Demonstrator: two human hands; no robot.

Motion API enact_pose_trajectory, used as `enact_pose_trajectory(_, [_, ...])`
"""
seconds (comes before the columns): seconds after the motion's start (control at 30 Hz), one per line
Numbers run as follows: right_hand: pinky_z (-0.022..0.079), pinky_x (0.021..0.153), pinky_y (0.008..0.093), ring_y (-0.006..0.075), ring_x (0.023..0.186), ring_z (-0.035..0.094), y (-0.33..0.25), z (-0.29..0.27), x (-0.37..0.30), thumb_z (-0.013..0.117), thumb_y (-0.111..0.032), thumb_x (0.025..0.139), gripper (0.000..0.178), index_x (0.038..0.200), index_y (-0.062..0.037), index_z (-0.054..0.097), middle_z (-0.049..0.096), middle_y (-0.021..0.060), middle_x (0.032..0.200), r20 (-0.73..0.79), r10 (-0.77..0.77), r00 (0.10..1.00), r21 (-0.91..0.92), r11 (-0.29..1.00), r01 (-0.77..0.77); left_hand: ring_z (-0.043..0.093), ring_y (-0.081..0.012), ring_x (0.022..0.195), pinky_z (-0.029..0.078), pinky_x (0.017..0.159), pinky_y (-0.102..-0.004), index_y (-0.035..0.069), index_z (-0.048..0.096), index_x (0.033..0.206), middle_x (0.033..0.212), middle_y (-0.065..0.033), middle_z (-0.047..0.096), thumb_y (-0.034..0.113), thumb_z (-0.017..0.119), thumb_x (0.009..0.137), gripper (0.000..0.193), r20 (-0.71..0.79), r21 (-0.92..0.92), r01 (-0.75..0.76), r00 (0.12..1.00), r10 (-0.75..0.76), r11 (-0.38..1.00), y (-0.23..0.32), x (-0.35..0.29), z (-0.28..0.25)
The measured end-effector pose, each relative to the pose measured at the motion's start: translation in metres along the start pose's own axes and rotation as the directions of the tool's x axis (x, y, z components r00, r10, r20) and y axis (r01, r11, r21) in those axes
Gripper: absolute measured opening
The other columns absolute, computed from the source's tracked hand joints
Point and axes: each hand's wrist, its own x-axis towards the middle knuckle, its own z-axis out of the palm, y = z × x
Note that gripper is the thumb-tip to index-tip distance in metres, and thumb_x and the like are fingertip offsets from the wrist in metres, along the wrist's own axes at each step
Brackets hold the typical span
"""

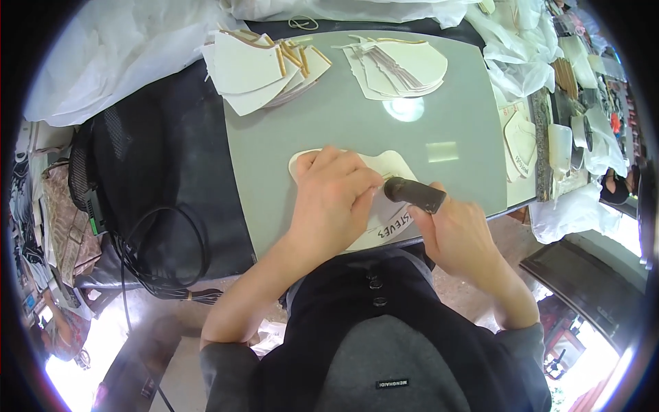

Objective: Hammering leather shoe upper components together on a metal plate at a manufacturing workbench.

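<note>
A white flat pattern piece (392,162) with curved edges and dark handwriting lies on the grey-green board (467,89) at its near edge. My left hand (329,192) rests on this piece, thumb and forefinger closed together near its middle; whatever is between them is too small to make out. In my right hand (458,230) is a dark, round-ended tool that looks like a hammer (415,194). Its blunt end is just right of my left fingertips, over the white piece. My fingers hide the rest of the tool.
Two stacks of white cut pieces lie at the board's far side: a brown-edged left stack (250,69) and a right stack (405,65). A black bag (137,144) and coiled cable (165,268) are left. White plastic sheeting (137,55) lines the back.
</note>
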Motion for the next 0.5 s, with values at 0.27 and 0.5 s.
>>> enact_pose_trajectory(0.27, [0.047, 0.048, 0.0453, 0.0372, 0.051, 0.06, 0.009, -0.009, 0.003, 0.06, -0.022, 0.096, 0.028, 0.091, 0.0027, 0.048, 0.056, 0.0151, 0.056, -0.094, 0.078, 0.992, 0.07, 0.995, -0.072, 0.057, -0.0208, 0.085, 0.036, 0.085, -0.0382, 0.009, 0.07, 0.088, 0.085, 0.0006, 0.061, 0.0, 0.073, 0.068, 0.022, -0.027, 0.192, -0.229, 0.971, 0.239, 0.954, 0.0, -0.004, 0.006])
enact_pose_trajectory(0.5, [0.048, 0.05, 0.0451, 0.0367, 0.056, 0.062, 0.011, -0.012, 0.007, 0.061, -0.019, 0.094, 0.024, 0.091, 0.0005, 0.047, 0.058, 0.0148, 0.06, -0.054, 0.016, 0.998, -0.001, 1.0, -0.016, 0.057, -0.0204, 0.085, 0.036, 0.085, -0.0383, 0.008, 0.071, 0.089, 0.084, 0.0006, 0.061, -0.003, 0.074, 0.065, 0.027, -0.019, 0.183, -0.222, 0.973, 0.229, 0.958, 0.002, -0.003, 0.007])
